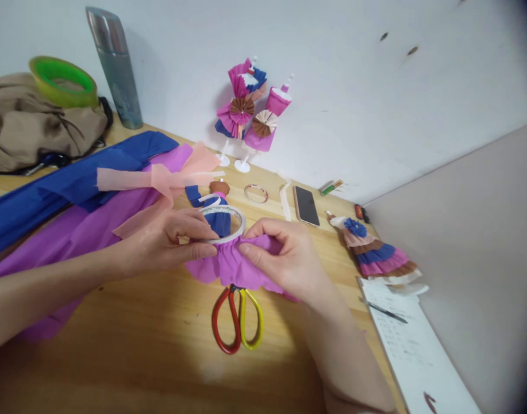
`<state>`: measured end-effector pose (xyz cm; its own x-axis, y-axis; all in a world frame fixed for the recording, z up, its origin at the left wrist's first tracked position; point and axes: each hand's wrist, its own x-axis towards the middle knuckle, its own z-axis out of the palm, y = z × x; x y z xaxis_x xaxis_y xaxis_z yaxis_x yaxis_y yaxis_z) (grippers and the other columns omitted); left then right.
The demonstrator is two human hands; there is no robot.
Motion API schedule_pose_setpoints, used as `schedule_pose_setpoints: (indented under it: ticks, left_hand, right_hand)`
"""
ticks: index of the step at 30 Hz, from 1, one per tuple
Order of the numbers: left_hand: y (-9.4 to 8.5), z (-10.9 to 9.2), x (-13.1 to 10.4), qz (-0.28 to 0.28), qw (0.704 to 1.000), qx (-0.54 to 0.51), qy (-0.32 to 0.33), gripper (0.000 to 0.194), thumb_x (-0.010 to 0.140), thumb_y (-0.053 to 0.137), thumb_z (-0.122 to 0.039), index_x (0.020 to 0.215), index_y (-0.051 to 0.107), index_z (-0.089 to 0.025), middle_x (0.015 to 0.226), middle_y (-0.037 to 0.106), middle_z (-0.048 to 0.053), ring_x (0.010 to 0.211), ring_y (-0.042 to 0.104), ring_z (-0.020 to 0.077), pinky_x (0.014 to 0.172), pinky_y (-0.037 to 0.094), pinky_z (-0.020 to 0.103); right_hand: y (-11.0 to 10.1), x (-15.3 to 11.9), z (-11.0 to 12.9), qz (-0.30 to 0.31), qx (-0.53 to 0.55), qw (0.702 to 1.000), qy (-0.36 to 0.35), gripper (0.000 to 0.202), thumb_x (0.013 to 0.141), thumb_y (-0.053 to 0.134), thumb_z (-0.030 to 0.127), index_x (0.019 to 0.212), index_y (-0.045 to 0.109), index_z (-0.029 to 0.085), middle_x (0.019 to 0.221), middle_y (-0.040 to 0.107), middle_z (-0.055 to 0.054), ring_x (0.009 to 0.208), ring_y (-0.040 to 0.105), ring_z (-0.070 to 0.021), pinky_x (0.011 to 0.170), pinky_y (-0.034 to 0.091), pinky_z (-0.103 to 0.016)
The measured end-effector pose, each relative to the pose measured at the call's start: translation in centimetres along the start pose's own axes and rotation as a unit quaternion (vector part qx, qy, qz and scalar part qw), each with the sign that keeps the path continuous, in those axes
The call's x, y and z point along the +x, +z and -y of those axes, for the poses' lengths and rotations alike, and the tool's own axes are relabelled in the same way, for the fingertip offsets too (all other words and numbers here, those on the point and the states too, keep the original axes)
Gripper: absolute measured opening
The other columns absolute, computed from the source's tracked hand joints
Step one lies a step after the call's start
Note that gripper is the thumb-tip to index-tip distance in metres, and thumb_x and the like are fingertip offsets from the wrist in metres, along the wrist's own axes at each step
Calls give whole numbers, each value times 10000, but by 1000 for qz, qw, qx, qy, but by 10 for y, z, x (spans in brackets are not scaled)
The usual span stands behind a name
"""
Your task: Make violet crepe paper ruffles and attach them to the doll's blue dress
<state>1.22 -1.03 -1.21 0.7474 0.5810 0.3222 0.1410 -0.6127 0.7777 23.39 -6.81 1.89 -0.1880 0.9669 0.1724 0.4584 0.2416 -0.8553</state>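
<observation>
My left hand (177,236) pinches a white tape roll (238,217) at its near left side, where the gathered edge of a purple crepe paper strip (233,267) meets it. Pressed on the same strip just right of the roll, my right hand (284,250) has thumb and fingers closed on the paper. The strip hangs in ruffles between both hands. Below it lie scissors (238,328) with one red and one yellow handle, their blades hidden under the paper. Behind the roll, a small brown and blue doll-dress form (220,188) lies on the table, partly covered.
Blue crepe paper (116,164), purple paper and peach strips (164,179) spread at left, near a bottle (120,80) and a green tape roll (65,83) on brown cloth. Two dressed mini mannequins (241,109) stand at the wall. A phone (306,205), a tiered dress (377,250) and written paper (412,339) lie right.
</observation>
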Motion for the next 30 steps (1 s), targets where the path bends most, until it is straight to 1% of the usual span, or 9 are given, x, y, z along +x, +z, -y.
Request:
schedule_pose_setpoints:
  ticks: [6, 12, 16, 22, 26, 28, 30]
  left_hand:
    - [1, 0, 1, 1, 1000, -2, -7, 181, 930, 611, -264, 865, 743, -160, 830, 670, 27, 799, 620, 134, 703, 477, 220]
    - [1, 0, 0, -13, 1000, -1, -12, 187, 924, 615, -275, 842, 750, -174, 819, 666, 21, 774, 617, 134, 694, 478, 227]
    - [1, 0, 0, -16, 1000, 1, -6, 170, 920, 620, -264, 846, 751, -185, 813, 671, 14, 773, 618, 130, 694, 478, 223]
    - [1, -2, 0, -16, 1000, 12, 1, 165, 926, 615, -249, 854, 743, -174, 811, 678, 16, 789, 620, 126, 707, 479, 215]
    - [2, -2, -1, -16, 999, 30, 5, 175, 932, 610, -258, 856, 744, -174, 828, 703, 30, 817, 627, 143, 728, 482, 235]
    - [2, -3, -1, -19, 999, 35, 22, 177, 936, 604, -256, 853, 740, -180, 808, 708, 29, 829, 626, 151, 754, 482, 249]
    - [2, -4, 0, -24, 997, 42, 52, 183, 939, 599, -255, 836, 732, -184, 781, 707, 27, 827, 619, 156, 795, 478, 270]
  right_hand:
    - [0, -1, 1, 27, 35, 999, 11, 79, 792, 648, 219, 726, 661, 178, 655, 627, 12, 564, 491, -102, 536, 388, -231]
    - [0, 3, 1, -8, 32, 999, 19, 62, 760, 679, 213, 718, 645, 180, 708, 671, -2, 623, 569, -121, 575, 423, -236]
    - [0, 4, -1, -24, 24, 999, 13, 80, 754, 687, 214, 708, 628, 185, 700, 669, 2, 627, 572, -127, 590, 435, -245]
    - [0, 7, -5, -23, 19, 999, 25, 98, 737, 690, 234, 695, 615, 186, 679, 657, 3, 627, 568, -133, 607, 442, -259]
    - [1, 7, -6, -25, 43, 998, 41, 123, 721, 699, 246, 681, 597, 191, 674, 635, 6, 643, 565, -141, 641, 454, -279]
    - [3, 6, -6, -34, 74, 995, 56, 143, 712, 712, 255, 674, 588, 195, 690, 634, 0, 656, 566, -148, 640, 455, -285]
    - [7, 5, -7, -41, 122, 989, 77, 175, 700, 734, 267, 665, 576, 199, 706, 636, -6, 646, 558, -146, 611, 450, -279]
